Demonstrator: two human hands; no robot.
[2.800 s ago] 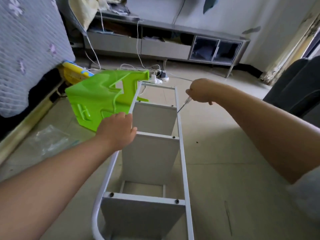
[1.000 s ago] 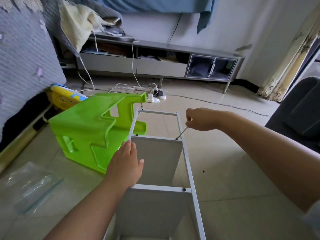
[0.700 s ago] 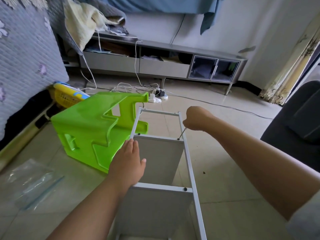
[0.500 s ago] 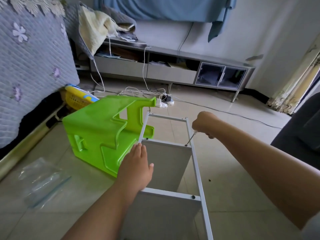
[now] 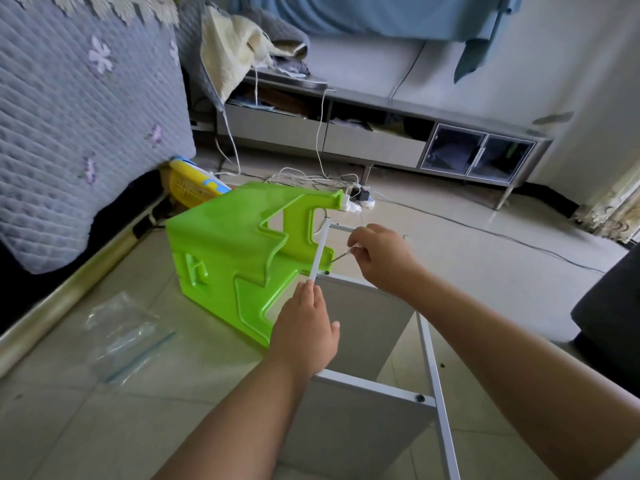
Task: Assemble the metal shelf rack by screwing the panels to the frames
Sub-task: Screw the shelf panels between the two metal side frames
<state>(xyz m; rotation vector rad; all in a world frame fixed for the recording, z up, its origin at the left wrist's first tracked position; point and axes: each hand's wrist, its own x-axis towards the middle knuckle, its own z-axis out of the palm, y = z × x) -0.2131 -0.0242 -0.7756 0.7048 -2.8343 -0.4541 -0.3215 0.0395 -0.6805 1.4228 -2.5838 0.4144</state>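
The white metal shelf rack lies on the floor, its grey panels set between a left rail and a right rail. My left hand rests palm down on the left rail with its fingers straight. My right hand pinches a thin screwdriver. The tip points at the left rail, just above a dark screw at the top panel's corner. Another screw sits in the nearer panel's right corner.
A bright green plastic stool lies on its side against the rack's left rail. A clear plastic bag lies on the tiles at left. Cables and a power strip lie beyond the rack. A dark seat stands at right.
My right hand has crossed with the screwdriver from the right rail to the left rail. My left hand stays on the left rail. The view has shifted rightward.
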